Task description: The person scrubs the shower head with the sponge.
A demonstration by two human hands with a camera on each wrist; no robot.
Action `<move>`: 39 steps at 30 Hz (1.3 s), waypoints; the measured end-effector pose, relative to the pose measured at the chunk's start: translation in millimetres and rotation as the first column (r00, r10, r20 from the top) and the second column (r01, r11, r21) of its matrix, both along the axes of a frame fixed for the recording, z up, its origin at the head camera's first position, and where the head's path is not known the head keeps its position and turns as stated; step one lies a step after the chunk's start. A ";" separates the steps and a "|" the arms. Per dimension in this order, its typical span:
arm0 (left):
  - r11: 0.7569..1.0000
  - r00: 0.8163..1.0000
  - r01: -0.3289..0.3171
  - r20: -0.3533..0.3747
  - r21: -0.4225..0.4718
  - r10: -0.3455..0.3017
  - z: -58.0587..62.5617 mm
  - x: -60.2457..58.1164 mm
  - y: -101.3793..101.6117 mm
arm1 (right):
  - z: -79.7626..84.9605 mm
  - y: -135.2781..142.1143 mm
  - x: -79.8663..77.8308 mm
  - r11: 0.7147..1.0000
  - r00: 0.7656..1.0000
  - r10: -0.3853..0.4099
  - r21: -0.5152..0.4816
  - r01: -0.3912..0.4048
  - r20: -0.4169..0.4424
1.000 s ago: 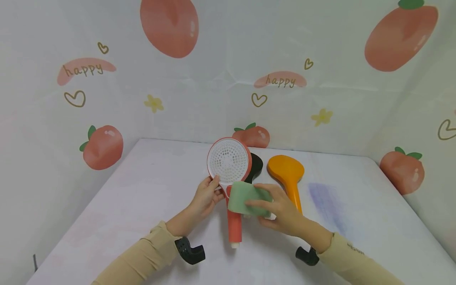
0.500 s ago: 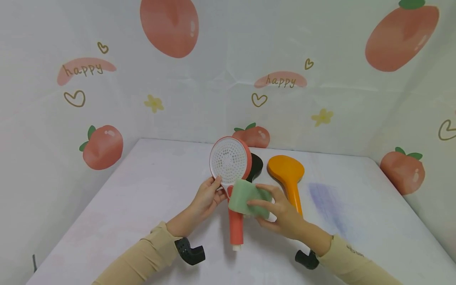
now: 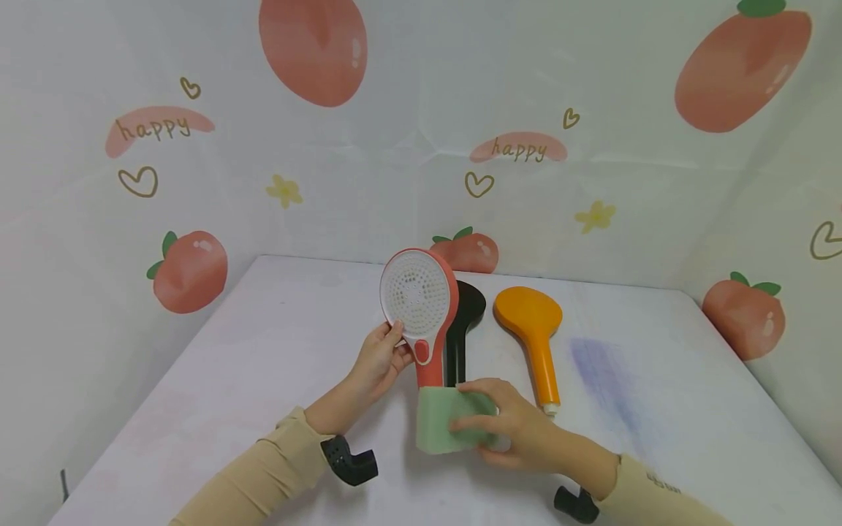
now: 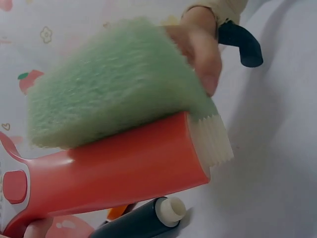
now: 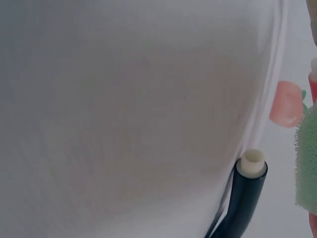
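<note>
A red shower head with a white, hole-dotted face [image 3: 416,292] is raised above the table, its face towards me. My left hand [image 3: 378,367] holds it at the neck, thumb on the rim of the face. In my right hand [image 3: 522,427] is a green sponge [image 3: 437,420], gripped between thumb and fingers. The left wrist view has the sponge [image 4: 114,84] lying along the red handle [image 4: 119,168], close to its white threaded end [image 4: 214,144]. In the head view the sponge hides the handle's lower part. Only the sponge's edge [image 5: 307,163] shows in the right wrist view.
Behind the red one, a black shower head [image 3: 468,305] lies on the white table [image 3: 276,307]. To its right lies an orange shower head [image 3: 529,310], handle towards me. A fruit-patterned white cloth [image 3: 395,168] hangs behind the table.
The right hand has brought the sponge down the handle, from near the neck to its lower end. The red shower head has shifted slightly left, and more of the black one shows.
</note>
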State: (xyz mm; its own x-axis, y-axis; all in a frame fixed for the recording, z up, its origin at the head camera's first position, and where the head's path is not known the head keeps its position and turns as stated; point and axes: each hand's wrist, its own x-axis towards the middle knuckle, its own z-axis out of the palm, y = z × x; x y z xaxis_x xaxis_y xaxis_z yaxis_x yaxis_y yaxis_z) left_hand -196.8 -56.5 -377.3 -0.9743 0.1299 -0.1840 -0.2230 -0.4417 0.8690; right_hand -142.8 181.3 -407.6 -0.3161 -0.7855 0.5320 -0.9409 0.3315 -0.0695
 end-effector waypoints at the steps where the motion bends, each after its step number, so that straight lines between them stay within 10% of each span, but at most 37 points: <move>1: 1.000 1.000 -0.002 0.001 0.003 0.002 0.1 -0.2 -0.2 | -0.1 0.1 1.0 1.000 1.000 0.010 0.008 -0.010 -0.002; 18: 0.998 0.998 0.057 -0.012 0.008 -0.056 1.7 6.0 3.3 | 7.7 -4.6 -15.2 0.984 0.991 -0.127 -0.130 0.121 -0.039; 39: 0.989 0.992 0.090 -0.078 -0.117 -0.099 1.1 5.4 8.1 | 7.5 0.4 -0.8 0.999 0.999 -0.035 -0.011 0.035 -0.019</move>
State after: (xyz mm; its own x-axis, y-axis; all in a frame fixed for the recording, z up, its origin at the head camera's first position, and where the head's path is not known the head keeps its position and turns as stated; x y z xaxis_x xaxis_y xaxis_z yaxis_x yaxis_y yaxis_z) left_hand -191.5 -48.4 -376.3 -0.9712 0.2052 -0.1209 -0.1834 -0.3202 0.9294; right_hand -143.6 181.7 -400.1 -0.3329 -0.7683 0.5467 -0.9299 0.3635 -0.0553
